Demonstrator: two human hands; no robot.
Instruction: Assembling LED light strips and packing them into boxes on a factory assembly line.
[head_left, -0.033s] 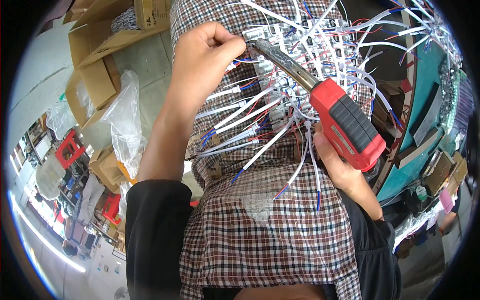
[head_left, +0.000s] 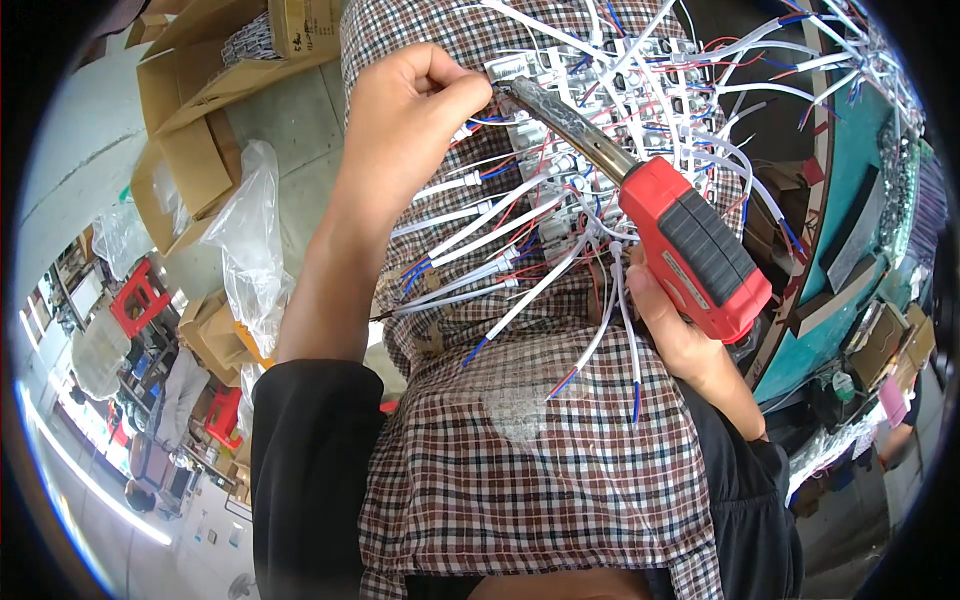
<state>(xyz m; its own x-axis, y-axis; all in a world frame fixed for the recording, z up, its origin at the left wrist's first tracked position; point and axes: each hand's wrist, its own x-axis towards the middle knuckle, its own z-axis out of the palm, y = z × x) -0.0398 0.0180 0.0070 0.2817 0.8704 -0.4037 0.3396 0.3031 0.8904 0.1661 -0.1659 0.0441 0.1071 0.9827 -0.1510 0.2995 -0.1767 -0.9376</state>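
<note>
My right hand (head_left: 680,325) is wrapped round a red and black hot glue gun (head_left: 690,245), its grip partly hidden beneath the body. The long metal barrel (head_left: 585,135), smeared with residue, slants up to the left. Its tip reaches almost to my left hand (head_left: 410,110), where thumb and forefinger are pinched together. What they pinch is too small and covered to make out. Beneath the barrel lie several rows of small white electrical modules (head_left: 560,235), spread over my lap. White cables (head_left: 495,233) with bare red and blue wire ends stick out from them on all sides.
A brown checked apron (head_left: 540,480) covers my lap and bears a translucent patch. Open cardboard boxes (head_left: 200,90) and a clear plastic bag (head_left: 250,240) are on the left. A teal surface (head_left: 850,170) with more cables and clutter stands on the right. Red stools (head_left: 142,300) are farther left.
</note>
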